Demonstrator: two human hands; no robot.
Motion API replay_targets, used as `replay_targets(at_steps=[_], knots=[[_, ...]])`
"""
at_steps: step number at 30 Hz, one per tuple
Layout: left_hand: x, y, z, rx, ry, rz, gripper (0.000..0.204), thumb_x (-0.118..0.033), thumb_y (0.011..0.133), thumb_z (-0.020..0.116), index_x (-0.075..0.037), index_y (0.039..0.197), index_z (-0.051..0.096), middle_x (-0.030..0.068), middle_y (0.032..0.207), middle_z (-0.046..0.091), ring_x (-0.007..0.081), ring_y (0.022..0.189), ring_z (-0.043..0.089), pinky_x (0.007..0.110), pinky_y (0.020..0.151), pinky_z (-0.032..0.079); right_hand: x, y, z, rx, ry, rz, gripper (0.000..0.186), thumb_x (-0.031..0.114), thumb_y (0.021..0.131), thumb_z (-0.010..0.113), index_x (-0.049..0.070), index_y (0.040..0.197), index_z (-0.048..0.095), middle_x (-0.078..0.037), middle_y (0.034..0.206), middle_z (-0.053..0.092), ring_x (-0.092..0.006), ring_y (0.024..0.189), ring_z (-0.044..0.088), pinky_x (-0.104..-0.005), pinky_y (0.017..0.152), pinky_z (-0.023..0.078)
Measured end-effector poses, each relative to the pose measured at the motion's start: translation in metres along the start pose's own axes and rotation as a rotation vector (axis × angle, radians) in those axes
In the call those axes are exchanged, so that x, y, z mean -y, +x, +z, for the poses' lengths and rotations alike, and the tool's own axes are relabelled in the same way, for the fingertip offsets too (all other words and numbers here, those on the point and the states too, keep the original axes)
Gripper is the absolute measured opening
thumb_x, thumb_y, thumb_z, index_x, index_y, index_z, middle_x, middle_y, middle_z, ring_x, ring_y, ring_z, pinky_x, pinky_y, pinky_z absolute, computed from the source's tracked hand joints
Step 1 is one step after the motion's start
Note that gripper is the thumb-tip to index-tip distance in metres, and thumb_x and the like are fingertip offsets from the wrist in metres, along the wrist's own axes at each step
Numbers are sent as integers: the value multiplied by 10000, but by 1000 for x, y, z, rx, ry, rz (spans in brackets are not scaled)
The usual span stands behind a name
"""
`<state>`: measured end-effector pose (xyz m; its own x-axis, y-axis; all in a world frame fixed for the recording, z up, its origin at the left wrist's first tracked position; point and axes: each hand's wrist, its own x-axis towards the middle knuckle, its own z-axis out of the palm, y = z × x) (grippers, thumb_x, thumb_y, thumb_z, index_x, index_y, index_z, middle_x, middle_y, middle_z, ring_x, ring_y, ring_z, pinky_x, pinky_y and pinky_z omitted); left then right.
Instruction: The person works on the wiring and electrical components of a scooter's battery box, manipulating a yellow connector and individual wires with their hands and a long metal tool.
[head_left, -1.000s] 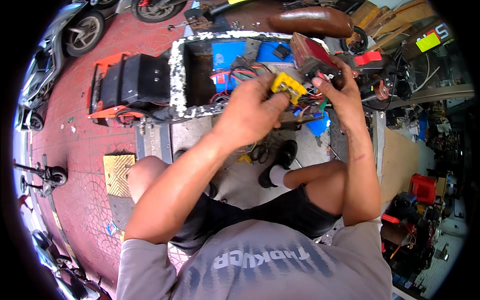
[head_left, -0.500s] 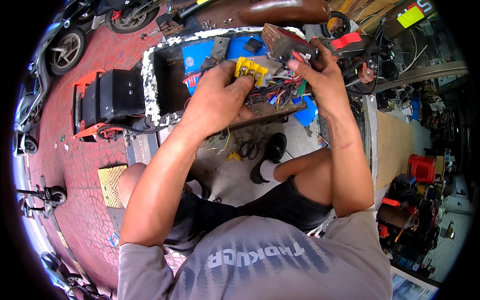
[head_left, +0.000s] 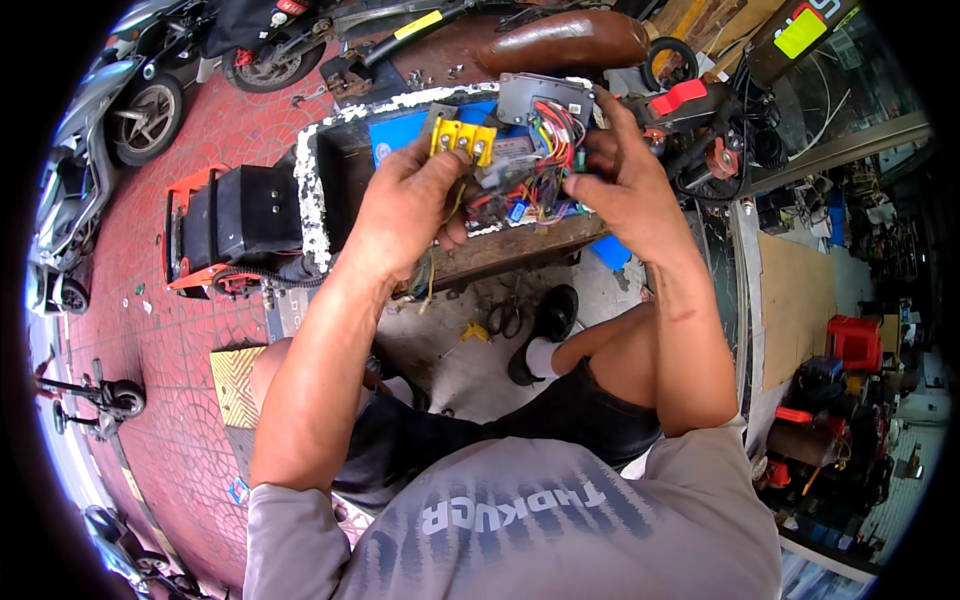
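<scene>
My left hand [head_left: 412, 205] pinches a yellow terminal block [head_left: 463, 141] with metal screws, thumb on its near edge. My right hand [head_left: 637, 185] curls around the right side of a bundle of multicoloured wires [head_left: 556, 135], thumb against them and forefinger up by a grey metal controller box [head_left: 535, 100]. The wires come out of this box, which stands tilted at the far side. Below lie tangled wires and a small blue connector [head_left: 517, 211]. All this is over a long black case with a white, flaking rim [head_left: 312, 190]; a blue pack [head_left: 388, 135] shows inside it.
An orange-framed black part [head_left: 240, 215] joins the case at left. Scissors [head_left: 507, 318] and a yellow piece [head_left: 475, 332] lie on the floor between my feet. A brown seat [head_left: 570, 42] is beyond the case. Parked motorbikes [head_left: 145, 115] stand at left, and a red stool [head_left: 853, 343] at right.
The controller box has turned from its finned side to a flat grey face, showing its wires. My left hand has shifted slightly left and down with the terminal block.
</scene>
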<state>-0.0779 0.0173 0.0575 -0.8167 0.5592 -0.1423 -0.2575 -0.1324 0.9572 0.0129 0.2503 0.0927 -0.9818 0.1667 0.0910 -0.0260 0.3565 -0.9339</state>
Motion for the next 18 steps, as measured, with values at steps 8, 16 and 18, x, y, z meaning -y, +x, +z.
replay_targets(at_steps=[8, 16, 18], knots=[[-7, 4, -5, -27, -73, 4, 298, -243, 1091, 504, 31, 1170, 591, 101, 867, 670, 140, 483, 557, 252, 441, 443, -12, 0, -13, -67, -63, 85, 859, -63, 884, 595, -19, 1656, 222, -190, 1230, 689, -180, 995, 676, -307, 759, 563], [-11, 4, -8, -67, -90, 22, 260, -199, 1071, 512, 34, 1142, 604, 102, 851, 667, 146, 499, 561, 280, 448, 446, -15, -1, -8, -121, -9, 4, 818, 41, 914, 729, -25, 1617, 315, -160, 1082, 730, -190, 938, 694, -323, 796, 558], [-11, 2, -8, -80, -107, 24, 262, -199, 1069, 514, 37, 1136, 605, 105, 860, 673, 149, 497, 562, 284, 452, 453, -16, -1, -6, -109, -22, -18, 824, 46, 917, 716, -15, 1627, 302, -159, 1121, 722, -183, 957, 682, -315, 810, 549]])
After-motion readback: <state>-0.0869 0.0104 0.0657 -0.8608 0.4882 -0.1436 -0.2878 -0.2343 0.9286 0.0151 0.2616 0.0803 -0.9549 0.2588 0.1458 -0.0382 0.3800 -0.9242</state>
